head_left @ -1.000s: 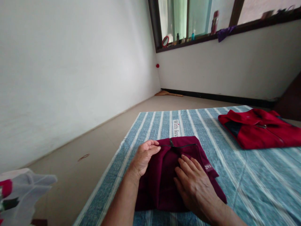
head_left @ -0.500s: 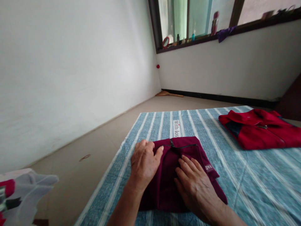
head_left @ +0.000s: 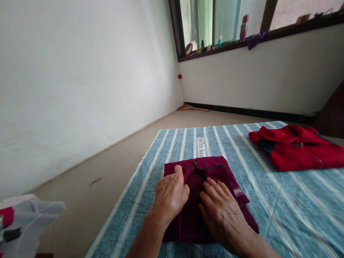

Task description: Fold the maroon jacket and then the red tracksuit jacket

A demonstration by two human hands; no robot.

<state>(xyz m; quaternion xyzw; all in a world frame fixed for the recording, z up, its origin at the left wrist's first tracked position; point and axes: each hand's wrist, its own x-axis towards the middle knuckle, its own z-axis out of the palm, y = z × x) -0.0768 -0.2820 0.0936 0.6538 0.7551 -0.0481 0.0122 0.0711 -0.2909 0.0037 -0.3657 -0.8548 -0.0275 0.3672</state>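
A folded maroon zip-up jacket (head_left: pixel 193 222) lies on the striped cloth in front of me, its collar and dark zip at the far end and white letters on its right side. My left hand (head_left: pixel 170 191) is on the left part of the jacket, fingers curled in against the fabric, one finger pointing away from me; the fingertips are partly hidden. Flat on the jacket's middle and right side rests my right hand (head_left: pixel 221 204), fingers stretched out and slightly apart.
A folded red jacket (head_left: pixel 298 154) lies at the right on the blue-and-white striped cloth (head_left: pixel 150 172). White plastic bag (head_left: pixel 43 211) at lower left. On the floor are a thin loop (head_left: pixel 95 181) and a broom (head_left: pixel 188 107). Bottles and a mirror (head_left: pixel 188 49) line the windowsill.
My left hand has shifted right from the jacket's left edge, its fingers now more curled, and the far left corner of the jacket shows. My right hand stays in place.
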